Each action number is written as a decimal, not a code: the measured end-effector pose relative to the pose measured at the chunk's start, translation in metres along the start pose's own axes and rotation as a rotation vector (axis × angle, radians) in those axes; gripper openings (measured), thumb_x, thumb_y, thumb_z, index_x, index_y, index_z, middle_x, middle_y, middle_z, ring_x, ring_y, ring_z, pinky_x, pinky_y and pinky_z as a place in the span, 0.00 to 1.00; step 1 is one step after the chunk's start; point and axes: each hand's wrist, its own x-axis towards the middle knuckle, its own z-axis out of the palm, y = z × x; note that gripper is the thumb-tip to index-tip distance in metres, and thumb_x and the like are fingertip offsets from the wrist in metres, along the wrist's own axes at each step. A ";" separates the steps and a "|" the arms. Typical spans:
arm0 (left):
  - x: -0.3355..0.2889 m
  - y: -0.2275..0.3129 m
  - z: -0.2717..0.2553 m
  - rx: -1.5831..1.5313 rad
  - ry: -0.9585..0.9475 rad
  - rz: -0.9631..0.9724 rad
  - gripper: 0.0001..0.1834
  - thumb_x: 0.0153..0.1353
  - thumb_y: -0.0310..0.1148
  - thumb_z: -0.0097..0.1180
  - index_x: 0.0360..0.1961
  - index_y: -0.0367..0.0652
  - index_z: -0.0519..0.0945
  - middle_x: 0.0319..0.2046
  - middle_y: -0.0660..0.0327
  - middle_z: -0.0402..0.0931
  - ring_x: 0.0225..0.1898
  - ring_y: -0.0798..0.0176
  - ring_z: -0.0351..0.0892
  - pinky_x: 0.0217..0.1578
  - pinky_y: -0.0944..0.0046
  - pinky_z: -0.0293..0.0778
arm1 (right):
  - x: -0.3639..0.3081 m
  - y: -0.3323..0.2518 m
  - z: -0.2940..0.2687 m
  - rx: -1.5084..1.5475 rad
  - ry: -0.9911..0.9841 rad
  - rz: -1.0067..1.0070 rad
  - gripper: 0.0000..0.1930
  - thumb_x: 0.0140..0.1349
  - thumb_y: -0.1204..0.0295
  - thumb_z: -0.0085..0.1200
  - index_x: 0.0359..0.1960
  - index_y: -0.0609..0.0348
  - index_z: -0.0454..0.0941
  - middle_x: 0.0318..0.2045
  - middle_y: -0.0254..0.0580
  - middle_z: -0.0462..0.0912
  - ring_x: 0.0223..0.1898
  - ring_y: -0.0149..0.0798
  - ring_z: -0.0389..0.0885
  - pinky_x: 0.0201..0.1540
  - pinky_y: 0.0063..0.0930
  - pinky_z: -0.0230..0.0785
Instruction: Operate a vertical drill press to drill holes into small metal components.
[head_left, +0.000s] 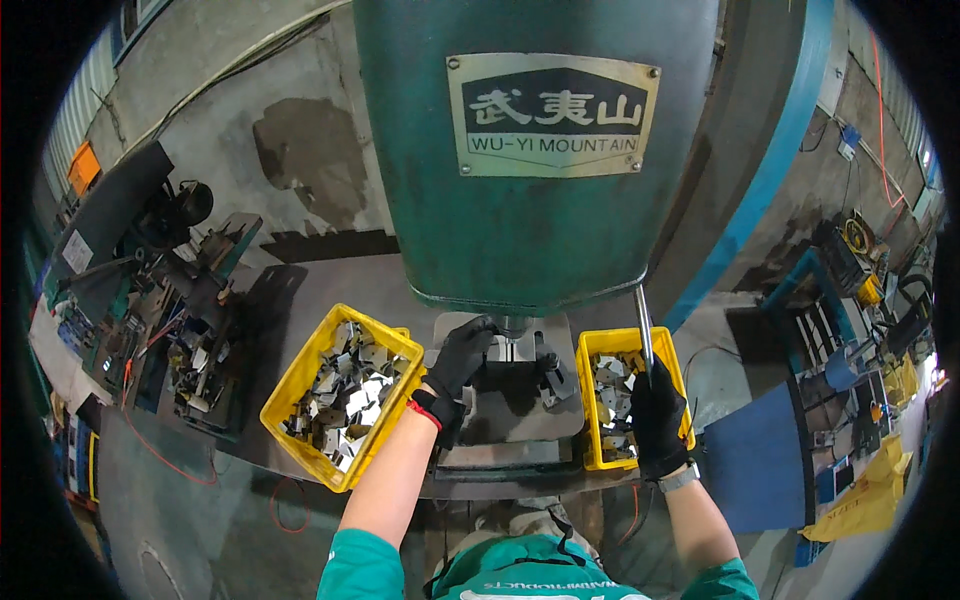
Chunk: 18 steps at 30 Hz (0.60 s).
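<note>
Ahead of me stands a green drill-press-like machine [520, 235] with a spindle over a small metal fixture [512, 352]. My left hand [458, 368], in a black glove, reaches to the fixture's left side. Its fingers are bent together at the spindle; whatever they pinch is hidden. My right hand [657, 418], also gloved in black, is wrapped round the lower end of a steel lever [643, 318] at the machine's right. A dark clamp piece [551, 372] sits right of the fixture on the grey machine table [500, 425].
Yellow bins of small bent metal pieces flank the machine: a larger left bin [279, 408] and a right bin [588, 415] below my right hand. Another dark machine [165, 260] stands left. A blue panel [755, 450] and yellow sack [865, 495] are at right.
</note>
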 end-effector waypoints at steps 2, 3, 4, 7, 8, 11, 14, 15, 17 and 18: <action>-0.001 0.001 -0.002 0.048 0.025 -0.015 0.08 0.58 0.33 0.50 0.35 0.43 0.77 0.24 0.71 0.69 0.27 0.76 0.65 0.28 0.73 0.62 | -0.003 -0.016 0.014 -0.680 0.014 -0.262 0.15 0.60 0.75 0.50 0.49 0.61 0.72 0.36 0.42 0.79 0.35 0.35 0.78 0.36 0.25 0.70; 0.000 -0.001 -0.004 0.014 0.002 -0.025 0.10 0.57 0.33 0.48 0.38 0.41 0.76 0.28 0.68 0.72 0.30 0.73 0.68 0.32 0.71 0.64 | -0.002 -0.013 0.013 -0.612 0.031 -0.233 0.15 0.59 0.76 0.51 0.49 0.61 0.72 0.35 0.42 0.80 0.34 0.36 0.79 0.35 0.25 0.70; 0.002 -0.003 -0.006 -0.020 -0.020 -0.036 0.13 0.57 0.32 0.47 0.41 0.39 0.76 0.32 0.65 0.75 0.34 0.70 0.70 0.36 0.70 0.66 | -0.002 -0.008 0.011 -0.545 0.048 -0.204 0.15 0.58 0.78 0.51 0.49 0.61 0.72 0.33 0.43 0.80 0.33 0.37 0.79 0.34 0.26 0.70; 0.004 -0.009 -0.008 -0.092 -0.042 -0.072 0.16 0.57 0.34 0.46 0.43 0.36 0.76 0.36 0.61 0.78 0.37 0.67 0.73 0.39 0.67 0.68 | 0.001 -0.005 0.013 -0.613 0.078 -0.225 0.16 0.57 0.80 0.51 0.49 0.60 0.72 0.32 0.45 0.80 0.32 0.38 0.80 0.33 0.27 0.70; 0.005 -0.011 -0.008 -0.111 -0.042 -0.085 0.16 0.57 0.34 0.46 0.42 0.36 0.76 0.35 0.61 0.78 0.36 0.66 0.73 0.38 0.67 0.68 | 0.002 -0.005 0.014 -0.681 0.084 -0.250 0.17 0.56 0.80 0.52 0.49 0.61 0.72 0.32 0.45 0.80 0.32 0.38 0.80 0.33 0.27 0.70; 0.003 0.012 -0.002 0.214 -0.006 -0.107 0.17 0.57 0.36 0.47 0.42 0.35 0.76 0.35 0.60 0.77 0.36 0.65 0.73 0.38 0.65 0.68 | 0.004 0.000 0.013 -0.680 0.077 -0.303 0.17 0.56 0.80 0.51 0.49 0.61 0.72 0.32 0.46 0.80 0.33 0.39 0.80 0.34 0.27 0.71; 0.002 0.015 0.000 0.219 0.037 -0.027 0.18 0.57 0.36 0.47 0.43 0.35 0.75 0.35 0.57 0.77 0.36 0.63 0.74 0.39 0.64 0.68 | 0.006 0.006 0.011 -0.663 0.073 -0.348 0.17 0.56 0.80 0.51 0.49 0.61 0.72 0.31 0.47 0.80 0.33 0.41 0.80 0.35 0.27 0.71; 0.002 0.012 -0.002 0.169 0.014 -0.071 0.18 0.57 0.37 0.47 0.43 0.34 0.75 0.35 0.57 0.77 0.36 0.63 0.74 0.39 0.64 0.68 | 0.008 0.006 0.012 -0.662 0.073 -0.332 0.17 0.56 0.80 0.51 0.49 0.61 0.72 0.31 0.48 0.80 0.33 0.42 0.80 0.35 0.27 0.71; 0.004 0.001 -0.009 0.067 -0.031 -0.160 0.19 0.57 0.37 0.47 0.43 0.34 0.74 0.36 0.56 0.77 0.37 0.62 0.74 0.39 0.63 0.68 | 0.009 0.007 0.014 -0.673 0.069 -0.331 0.16 0.56 0.80 0.50 0.49 0.61 0.72 0.31 0.48 0.80 0.33 0.43 0.80 0.36 0.28 0.71; 0.004 0.000 -0.010 0.153 -0.042 -0.095 0.19 0.58 0.38 0.47 0.44 0.34 0.74 0.36 0.56 0.77 0.37 0.62 0.74 0.40 0.63 0.67 | 0.010 0.007 0.015 -0.687 0.068 -0.345 0.16 0.57 0.80 0.50 0.49 0.62 0.72 0.31 0.48 0.80 0.33 0.43 0.80 0.36 0.28 0.72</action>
